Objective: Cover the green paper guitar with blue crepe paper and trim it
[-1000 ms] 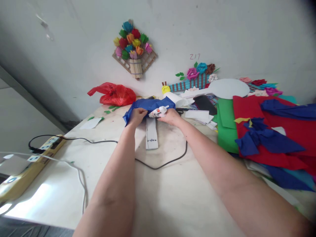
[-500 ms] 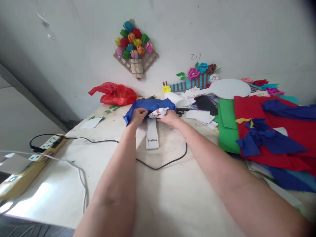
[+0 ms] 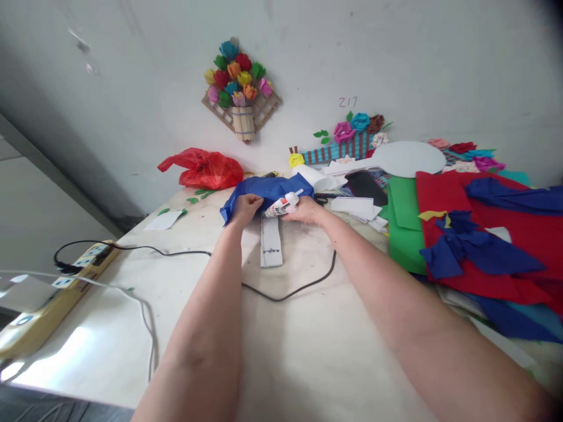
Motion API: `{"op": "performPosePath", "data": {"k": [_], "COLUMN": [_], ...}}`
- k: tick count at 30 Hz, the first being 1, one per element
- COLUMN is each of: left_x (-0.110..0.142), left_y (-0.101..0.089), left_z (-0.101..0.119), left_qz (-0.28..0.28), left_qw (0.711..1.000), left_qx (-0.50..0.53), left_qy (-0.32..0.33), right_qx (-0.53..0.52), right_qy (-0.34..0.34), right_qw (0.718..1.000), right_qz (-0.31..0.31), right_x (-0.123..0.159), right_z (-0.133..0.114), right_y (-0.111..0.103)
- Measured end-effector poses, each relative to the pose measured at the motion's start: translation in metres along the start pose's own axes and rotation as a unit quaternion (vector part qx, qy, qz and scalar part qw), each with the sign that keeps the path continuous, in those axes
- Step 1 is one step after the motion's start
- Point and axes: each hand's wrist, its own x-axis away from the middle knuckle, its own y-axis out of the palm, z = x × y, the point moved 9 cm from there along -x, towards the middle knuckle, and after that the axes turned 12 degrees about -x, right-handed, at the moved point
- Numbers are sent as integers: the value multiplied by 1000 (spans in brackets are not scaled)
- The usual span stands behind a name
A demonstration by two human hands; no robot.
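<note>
My left grip [image 3: 246,208] pinches the blue sheet [image 3: 275,186], spread just beyond and between both grips: light, soft, crease-prone I'd judge, best taken by its near edge. My right grip [image 3: 305,211] holds the white glue gun [image 3: 281,205], likely stiff; fingers hide its handle, and I can't make out its nozzle.

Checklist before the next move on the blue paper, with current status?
1. Left hand on blue paper: ok, fingers at its near edge.
2. Right hand holding glue gun: ok.
3. White strip, near end uncovered: ok.
4. Black cable clear of arms: not ok, passes beneath left forearm.
5. Glue on paper: cannot tell, spot at the nozzle isn't clear.
6. Power strip live: cannot tell.
</note>
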Motion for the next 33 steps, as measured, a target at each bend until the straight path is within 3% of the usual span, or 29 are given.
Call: {"op": "performPosePath", "data": {"k": [4,11,19,24,28,31,33], "left_x": [0,2,2,0,6,11,11], "left_y": [1,0,-1,0,-7,-14,-16], "left_z": [-1,-1,-8,8,35,50,48], "left_qz": [-4,-6,-9,-14,20,54,61], "left_qw": [1000,1000,1000,986,934,917,921], "left_qx": [-5,-9,-6,-160,-341,-364,-354], "left_qy": [-1,2,11,46,100,151,151], "right_qx": [-7,108,124,104,98,92,88], "right_qy": [25,9,27,32,29,34,38], "right_qw": [999,994,992,994,995,995,995], "right_qz": [-25,25,23,8,8,5,12], "right_x": [5,-1,0,-1,-2,-1,0], "right_z": [1,-3,-3,1,2,3,2], "right_y": [0,-8,-8,-6,-8,-9,-10]}}
